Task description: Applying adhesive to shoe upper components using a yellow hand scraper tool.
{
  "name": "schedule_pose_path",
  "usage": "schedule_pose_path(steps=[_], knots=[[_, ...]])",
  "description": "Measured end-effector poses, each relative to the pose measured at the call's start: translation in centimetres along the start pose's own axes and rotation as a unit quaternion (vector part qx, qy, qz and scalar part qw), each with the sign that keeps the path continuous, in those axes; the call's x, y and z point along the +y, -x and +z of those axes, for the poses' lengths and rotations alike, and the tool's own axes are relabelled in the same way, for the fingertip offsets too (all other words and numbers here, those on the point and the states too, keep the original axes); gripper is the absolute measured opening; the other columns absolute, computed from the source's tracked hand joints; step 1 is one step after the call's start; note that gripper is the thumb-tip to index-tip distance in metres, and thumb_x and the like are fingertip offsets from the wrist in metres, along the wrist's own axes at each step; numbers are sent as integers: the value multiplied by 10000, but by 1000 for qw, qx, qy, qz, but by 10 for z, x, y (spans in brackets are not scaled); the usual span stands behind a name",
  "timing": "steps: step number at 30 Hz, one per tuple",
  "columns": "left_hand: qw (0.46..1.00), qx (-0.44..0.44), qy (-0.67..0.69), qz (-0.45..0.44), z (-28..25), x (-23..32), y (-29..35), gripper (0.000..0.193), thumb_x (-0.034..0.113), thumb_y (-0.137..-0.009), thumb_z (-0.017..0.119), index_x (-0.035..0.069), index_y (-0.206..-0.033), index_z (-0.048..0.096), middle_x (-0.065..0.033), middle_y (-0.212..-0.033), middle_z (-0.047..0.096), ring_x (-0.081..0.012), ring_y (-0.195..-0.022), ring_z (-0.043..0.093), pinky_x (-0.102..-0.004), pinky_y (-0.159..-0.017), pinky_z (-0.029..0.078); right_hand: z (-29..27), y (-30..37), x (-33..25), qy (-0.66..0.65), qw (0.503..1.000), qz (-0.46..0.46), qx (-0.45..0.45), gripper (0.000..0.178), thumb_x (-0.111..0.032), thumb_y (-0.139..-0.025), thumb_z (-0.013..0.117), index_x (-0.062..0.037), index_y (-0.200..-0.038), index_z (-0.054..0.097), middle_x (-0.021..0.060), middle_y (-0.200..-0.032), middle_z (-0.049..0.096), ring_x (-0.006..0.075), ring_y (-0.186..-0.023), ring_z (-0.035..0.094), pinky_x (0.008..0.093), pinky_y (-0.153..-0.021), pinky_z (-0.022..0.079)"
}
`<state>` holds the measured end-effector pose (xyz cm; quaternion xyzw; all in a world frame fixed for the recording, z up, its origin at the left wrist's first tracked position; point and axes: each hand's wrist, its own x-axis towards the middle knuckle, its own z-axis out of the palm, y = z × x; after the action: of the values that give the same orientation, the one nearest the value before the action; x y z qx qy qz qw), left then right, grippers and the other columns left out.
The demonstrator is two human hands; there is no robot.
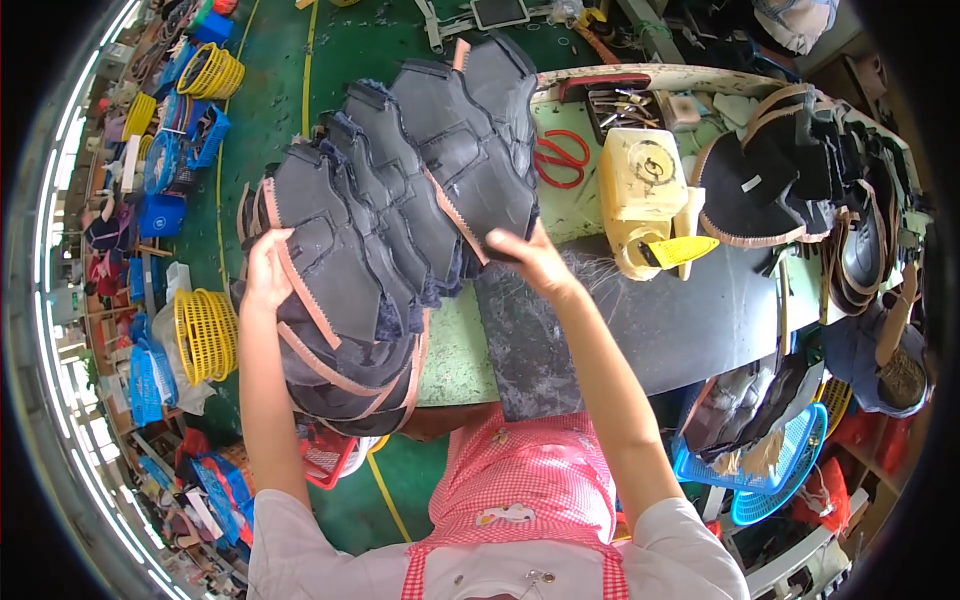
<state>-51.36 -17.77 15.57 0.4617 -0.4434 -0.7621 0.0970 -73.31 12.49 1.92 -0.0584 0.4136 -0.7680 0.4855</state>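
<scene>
L hand (267, 268) up first: closed on the outer edge of a fanned stack of grey shoe-upper panels (325, 250), thumb on top. The fan fills the gap btwn both hands and rises well beyond them. R hand (537, 265) is at the far end, thumb by the lower corner of the last panel; its fingers are tucked out of sight, so can't tell if it's pinching or just steadying.

Technique, quick: L grip firm but flat, b/c the pink toothed edging (300, 285) right beside that thumb could crease under a hard squeeze. R hand should bear up from below, w/ a light thumb, so the top layers don't slide. Both wrists level, pls, or the fan may slump toward the lower side. Navy fuzzy lining (398, 318) shows btwn layers; it'll prob. drag, so lift panels apart rather than pull.

Watch under the L hand: a second pink-edged bundle (325, 392) sits there, easy to snag. Just beyond the R hand, red-handled scissors (562, 160); to its right, a cream-yellow bench machine (645, 190). Elbow room reqd.
</scene>
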Motion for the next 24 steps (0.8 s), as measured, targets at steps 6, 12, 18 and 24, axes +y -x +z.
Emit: schedule_pose_path(steps=[6, 12, 18, 24], knots=[[999, -15, 44, 4, -26, -9, -21, 259, 247, -846, 544, 71, -1014, 635, -79, -962, 683, -245, -914, 649, -402, -843, 518, 68, 19, 9, 118, 978, -169, 18, 1080, -10, -636, 789, -180, -1530, 208, 176, -1450, 377, 253, -1216, 488, 373, -894, 517], [996, -74, 55, -23, -21, -7, -32, 308, 249, -857, 527, 43, -1053, 646, -113, -1064, 690, -279, -971, 648, -413, -900, 500, 69, -17, 20, 314, 878, -311, 183, 1096, -198, -635, 855, -49, -1486, 181, 253, -1446, 329, 414, -1337, 360, 450, -1094, 342], [993, -103, 62, -5, -26, 2, -46, 305, 275, -871, 533, 54, -1042, 653, -84, -998, 698, -263, -907, 649, -385, -849, 508, 88, -2, -30, 241, 897, -325, 177, 745, 59, -647, 680, -118, -1319, 411, 234, -1169, 585, 419, -1113, 562, 439, -933, 470], [841, 68, -356, 401, -88, 2, -44, 376, 267, -942, 521, 15, -1210, 594, -86, -1122, 636, -216, -965, 616, -360, -841, 510, 138, 31, -65, 225, 869, -415, 144, 704, 72, -585, 615, -88, -1249, 447, 132, -1252, 523, 355, -1267, 447, 511, -1138, 246]])
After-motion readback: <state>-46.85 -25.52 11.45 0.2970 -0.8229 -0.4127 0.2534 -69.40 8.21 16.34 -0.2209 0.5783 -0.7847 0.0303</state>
